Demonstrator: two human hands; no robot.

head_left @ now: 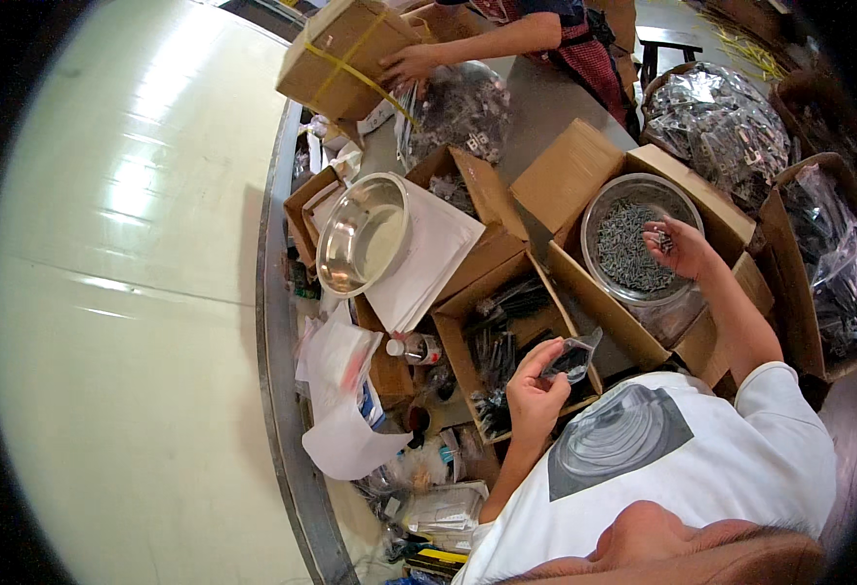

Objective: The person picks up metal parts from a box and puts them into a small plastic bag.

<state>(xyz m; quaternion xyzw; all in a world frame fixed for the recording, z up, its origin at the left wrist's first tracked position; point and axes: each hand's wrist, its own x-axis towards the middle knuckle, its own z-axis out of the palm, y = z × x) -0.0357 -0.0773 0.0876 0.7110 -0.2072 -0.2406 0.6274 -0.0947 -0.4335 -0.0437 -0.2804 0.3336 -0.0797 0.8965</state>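
Note:
My left hand pinches a small clear plastic bag with something dark inside it. That bag is above the near edge of an open cardboard box with black parts. Further right, my right hand is over a round bowl of small grey screws. Its fingers curl at the screws' right side; what lies between them is too small to make out. The bowl sits in an open cardboard box.
Across the table a co-worker's hand rests on a strapped carton, beside a clear bag of metal parts. An empty steel bowl, papers and a bottle are at left. Boxes of bagged parts stand at right.

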